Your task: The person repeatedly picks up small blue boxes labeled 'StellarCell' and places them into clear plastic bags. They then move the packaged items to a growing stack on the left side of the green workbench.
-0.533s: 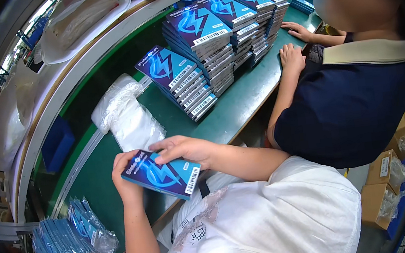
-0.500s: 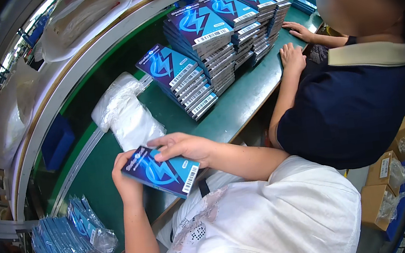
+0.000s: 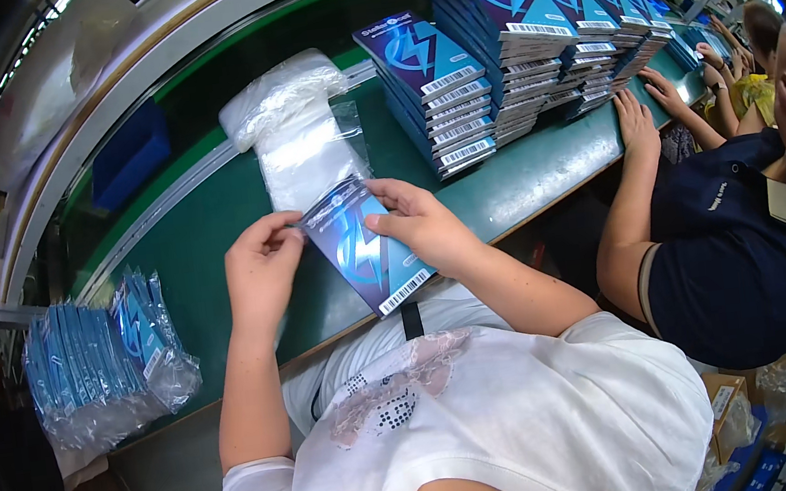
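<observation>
My right hand (image 3: 425, 227) grips a thin blue box (image 3: 369, 248) by its right edge, thumb across the printed front. The box is tilted, its barcode end toward me. At the box's upper left corner, my left hand (image 3: 264, 265) is closed in a pinch; whether it holds the box or a film edge, I cannot make out. Just beyond the box's far end lies a pile of clear plastic bags (image 3: 301, 164) on the green table (image 3: 217, 314).
Several stacks of like boxes (image 3: 433, 86) stand at the back right. Bagged boxes (image 3: 86, 363) are lined up at the left edge. A blue bin (image 3: 131, 157) sits behind the rail. A co-worker in a dark shirt (image 3: 722, 237) sits at right, hands on the table edge.
The view has swung, so the stacks sit further right. The box has turned more upright, and my left hand has gone from gripping its left side to pinching at its upper corner.
</observation>
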The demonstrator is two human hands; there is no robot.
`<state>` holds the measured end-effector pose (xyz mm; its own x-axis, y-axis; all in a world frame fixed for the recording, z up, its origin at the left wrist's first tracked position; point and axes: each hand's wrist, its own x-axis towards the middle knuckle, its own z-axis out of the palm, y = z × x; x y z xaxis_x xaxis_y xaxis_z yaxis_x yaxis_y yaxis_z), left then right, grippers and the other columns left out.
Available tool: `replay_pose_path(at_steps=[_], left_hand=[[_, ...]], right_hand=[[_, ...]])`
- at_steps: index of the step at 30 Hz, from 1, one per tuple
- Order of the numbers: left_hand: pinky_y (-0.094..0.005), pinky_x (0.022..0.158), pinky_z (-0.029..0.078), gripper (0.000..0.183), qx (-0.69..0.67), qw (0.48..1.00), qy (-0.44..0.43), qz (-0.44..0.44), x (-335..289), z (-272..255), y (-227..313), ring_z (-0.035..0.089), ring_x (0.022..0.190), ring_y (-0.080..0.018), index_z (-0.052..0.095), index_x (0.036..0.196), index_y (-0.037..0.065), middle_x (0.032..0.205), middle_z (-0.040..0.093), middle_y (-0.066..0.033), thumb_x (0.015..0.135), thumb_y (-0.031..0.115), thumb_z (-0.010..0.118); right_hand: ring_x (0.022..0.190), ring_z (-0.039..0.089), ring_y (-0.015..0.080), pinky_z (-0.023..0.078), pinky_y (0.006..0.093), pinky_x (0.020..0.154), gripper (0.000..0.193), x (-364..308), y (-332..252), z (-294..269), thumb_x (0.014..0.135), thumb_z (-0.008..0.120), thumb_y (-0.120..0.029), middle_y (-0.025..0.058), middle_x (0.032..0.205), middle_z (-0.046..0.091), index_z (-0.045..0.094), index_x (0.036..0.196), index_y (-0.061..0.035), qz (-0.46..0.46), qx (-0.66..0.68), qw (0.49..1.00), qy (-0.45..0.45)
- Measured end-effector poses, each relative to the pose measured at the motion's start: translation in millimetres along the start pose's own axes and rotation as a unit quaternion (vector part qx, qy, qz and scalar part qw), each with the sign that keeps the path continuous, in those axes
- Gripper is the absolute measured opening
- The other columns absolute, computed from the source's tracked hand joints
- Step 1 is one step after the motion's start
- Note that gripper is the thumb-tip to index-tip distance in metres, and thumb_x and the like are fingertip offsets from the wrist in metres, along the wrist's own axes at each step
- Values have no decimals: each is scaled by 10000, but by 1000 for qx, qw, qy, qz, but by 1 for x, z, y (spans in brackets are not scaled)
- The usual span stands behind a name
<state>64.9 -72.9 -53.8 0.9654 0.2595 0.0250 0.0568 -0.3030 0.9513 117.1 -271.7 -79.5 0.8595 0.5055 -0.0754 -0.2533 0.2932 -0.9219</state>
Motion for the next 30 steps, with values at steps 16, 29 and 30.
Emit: replay_pose_path(at_steps=[16,29,30], left_hand=[[-328,843,488,291,-426,893,134,-56,-30,10,20,597,965,-184,509,1163,-43,1064,607,-112,882,28,527],[-422,827,518,435,-364,905,-218,24,-67,-13,29,616,972,-303,505,1098,-50,1110,577,-217,988,342,351],[-447,874,489,478,-330,920,-211,-5,-64,-19,28,587,1045,-309,496,1149,-51,1149,565,-219,990,369,333]], right_hand=[[692,568,132,460,263,622,907,-16,-19,29,662,811,-217,86,857,599,318,1406,-55,-86,-295,941,-143],[681,596,199,478,281,623,290,-35,-59,52,800,513,91,135,903,621,603,1066,18,-425,-241,869,78],[686,592,203,477,287,627,289,-36,-61,52,800,509,94,138,899,620,603,1061,17,-444,-276,850,70]])
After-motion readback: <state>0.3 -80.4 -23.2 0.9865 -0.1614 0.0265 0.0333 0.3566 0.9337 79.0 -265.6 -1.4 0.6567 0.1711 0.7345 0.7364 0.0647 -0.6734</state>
